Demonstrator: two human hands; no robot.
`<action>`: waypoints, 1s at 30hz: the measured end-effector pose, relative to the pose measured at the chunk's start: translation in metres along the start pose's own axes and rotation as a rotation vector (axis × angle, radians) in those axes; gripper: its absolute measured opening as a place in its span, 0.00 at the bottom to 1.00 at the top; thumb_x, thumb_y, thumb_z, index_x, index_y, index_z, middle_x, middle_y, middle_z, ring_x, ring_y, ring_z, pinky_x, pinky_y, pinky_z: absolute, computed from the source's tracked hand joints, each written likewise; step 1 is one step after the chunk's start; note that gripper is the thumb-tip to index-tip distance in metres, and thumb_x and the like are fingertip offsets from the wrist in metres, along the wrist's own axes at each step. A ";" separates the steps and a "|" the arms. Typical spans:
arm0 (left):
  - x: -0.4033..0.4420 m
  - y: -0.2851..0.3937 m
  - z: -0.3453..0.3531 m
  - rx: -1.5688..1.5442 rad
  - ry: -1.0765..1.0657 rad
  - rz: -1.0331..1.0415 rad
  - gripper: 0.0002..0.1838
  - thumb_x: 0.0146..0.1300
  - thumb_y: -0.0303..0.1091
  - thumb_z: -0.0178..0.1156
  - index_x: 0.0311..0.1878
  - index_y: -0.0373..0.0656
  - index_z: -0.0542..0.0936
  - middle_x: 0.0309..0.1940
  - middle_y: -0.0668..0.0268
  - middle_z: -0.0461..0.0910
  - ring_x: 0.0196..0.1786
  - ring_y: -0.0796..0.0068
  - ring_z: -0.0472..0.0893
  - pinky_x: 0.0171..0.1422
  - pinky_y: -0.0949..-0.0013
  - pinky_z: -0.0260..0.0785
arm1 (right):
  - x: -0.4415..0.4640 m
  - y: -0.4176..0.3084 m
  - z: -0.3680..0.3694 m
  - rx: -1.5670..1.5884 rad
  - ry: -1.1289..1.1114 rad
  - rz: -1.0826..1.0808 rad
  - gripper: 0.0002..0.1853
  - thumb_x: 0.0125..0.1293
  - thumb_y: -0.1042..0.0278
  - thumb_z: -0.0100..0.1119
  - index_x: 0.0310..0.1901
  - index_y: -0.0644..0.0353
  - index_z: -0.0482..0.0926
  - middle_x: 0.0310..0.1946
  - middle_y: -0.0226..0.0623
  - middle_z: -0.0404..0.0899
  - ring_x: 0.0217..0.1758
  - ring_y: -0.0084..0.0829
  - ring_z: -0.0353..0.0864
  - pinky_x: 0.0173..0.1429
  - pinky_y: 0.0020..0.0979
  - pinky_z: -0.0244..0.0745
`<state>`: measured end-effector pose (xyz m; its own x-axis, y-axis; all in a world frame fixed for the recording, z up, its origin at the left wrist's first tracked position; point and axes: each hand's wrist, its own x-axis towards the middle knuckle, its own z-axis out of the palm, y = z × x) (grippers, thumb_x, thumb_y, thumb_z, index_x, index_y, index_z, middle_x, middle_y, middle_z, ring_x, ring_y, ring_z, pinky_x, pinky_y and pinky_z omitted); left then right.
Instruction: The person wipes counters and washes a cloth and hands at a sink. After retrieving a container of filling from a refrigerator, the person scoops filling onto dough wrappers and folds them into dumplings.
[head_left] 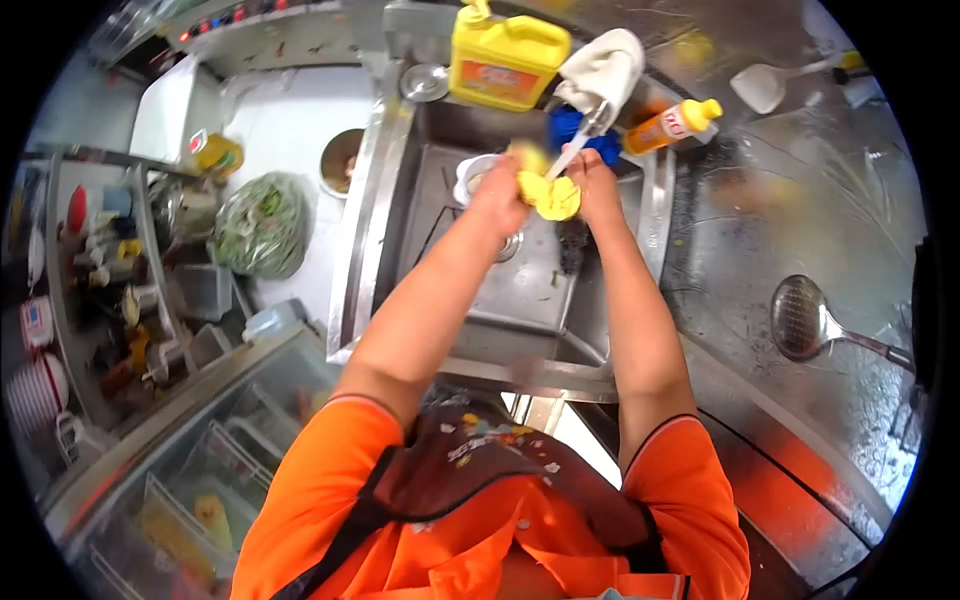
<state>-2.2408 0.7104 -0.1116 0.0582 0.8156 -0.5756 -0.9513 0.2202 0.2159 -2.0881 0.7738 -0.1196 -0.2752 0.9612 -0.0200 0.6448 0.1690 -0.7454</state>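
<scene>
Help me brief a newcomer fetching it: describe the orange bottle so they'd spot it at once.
Find the metal sink under the person's arms. At its far right corner, just beyond the right hand, is the bottle. Its orange body and yellow cap set it apart from the larger, all-yellow handled jug farther left.

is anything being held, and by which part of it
A yellow cloth-like thing: the left hand grips its left side; whether the right hand grips it too is unclear.
</scene>
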 end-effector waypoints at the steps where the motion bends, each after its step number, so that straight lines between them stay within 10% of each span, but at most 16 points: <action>1: 0.001 0.009 0.000 0.031 -0.065 0.141 0.09 0.75 0.31 0.47 0.55 0.45 0.68 0.48 0.60 0.76 0.51 0.61 0.79 0.57 0.53 0.74 | 0.003 0.019 0.001 0.202 -0.042 0.005 0.24 0.74 0.47 0.47 0.45 0.64 0.80 0.40 0.49 0.83 0.44 0.46 0.82 0.51 0.41 0.74; 3: 0.001 0.023 -0.007 0.037 -0.323 0.175 0.16 0.70 0.23 0.48 0.59 0.46 0.67 0.52 0.58 0.75 0.54 0.56 0.78 0.61 0.49 0.72 | -0.023 -0.034 -0.029 0.209 -0.510 0.293 0.21 0.69 0.55 0.57 0.55 0.63 0.76 0.45 0.38 0.80 0.46 0.29 0.78 0.54 0.31 0.72; 10: 0.018 0.007 -0.030 -0.104 -0.207 0.015 0.20 0.71 0.44 0.52 0.59 0.41 0.70 0.54 0.54 0.77 0.60 0.53 0.75 0.67 0.47 0.66 | -0.055 -0.052 0.003 0.520 0.031 0.030 0.24 0.54 0.82 0.50 0.56 0.64 0.69 0.47 0.36 0.74 0.49 0.26 0.75 0.55 0.26 0.73; 13: -0.005 0.005 -0.020 0.150 -0.008 -0.105 0.22 0.67 0.56 0.59 0.43 0.44 0.76 0.31 0.61 0.81 0.32 0.65 0.82 0.36 0.63 0.77 | -0.099 -0.106 0.034 0.308 0.056 -0.372 0.18 0.55 0.71 0.64 0.48 0.59 0.74 0.47 0.42 0.75 0.50 0.39 0.77 0.56 0.33 0.72; 16: -0.002 0.003 -0.038 0.252 -0.200 -0.176 0.19 0.70 0.53 0.57 0.40 0.45 0.76 0.27 0.67 0.78 0.27 0.76 0.76 0.27 0.72 0.68 | -0.112 -0.115 0.048 0.022 0.182 -0.283 0.14 0.58 0.62 0.65 0.45 0.53 0.78 0.37 0.43 0.80 0.40 0.46 0.82 0.43 0.40 0.77; 17: 0.016 -0.008 -0.064 -0.045 -0.506 -0.328 0.18 0.72 0.51 0.54 0.42 0.45 0.77 0.28 0.67 0.78 0.29 0.74 0.77 0.30 0.71 0.70 | -0.104 -0.107 0.051 -0.122 0.217 -0.244 0.12 0.60 0.61 0.64 0.44 0.52 0.79 0.35 0.44 0.81 0.37 0.46 0.83 0.39 0.41 0.77; 19: -0.016 -0.034 -0.005 0.231 0.001 -0.050 0.17 0.74 0.50 0.51 0.42 0.45 0.77 0.29 0.66 0.79 0.29 0.72 0.79 0.30 0.70 0.71 | -0.047 -0.087 0.026 -0.317 0.209 0.155 0.18 0.69 0.48 0.53 0.32 0.51 0.84 0.25 0.46 0.82 0.29 0.53 0.81 0.34 0.48 0.74; 26: -0.014 0.005 -0.031 0.240 -0.134 -0.311 0.18 0.75 0.49 0.48 0.42 0.44 0.77 0.30 0.65 0.80 0.30 0.66 0.79 0.34 0.61 0.72 | -0.083 -0.098 0.042 -0.098 0.300 -0.161 0.18 0.66 0.48 0.56 0.32 0.54 0.83 0.28 0.48 0.82 0.34 0.53 0.82 0.38 0.49 0.75; 30: -0.050 -0.003 0.026 0.513 0.052 0.005 0.15 0.74 0.45 0.50 0.44 0.44 0.76 0.34 0.66 0.78 0.36 0.72 0.79 0.43 0.64 0.73 | -0.037 -0.031 -0.002 -0.321 0.217 0.161 0.10 0.64 0.63 0.57 0.38 0.61 0.79 0.35 0.50 0.83 0.40 0.54 0.81 0.47 0.44 0.76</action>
<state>-2.2327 0.6824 -0.0628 0.0269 0.7925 -0.6093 -0.6797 0.4615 0.5701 -2.0969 0.7336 -0.0948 -0.0186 0.9987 0.0474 0.8662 0.0397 -0.4981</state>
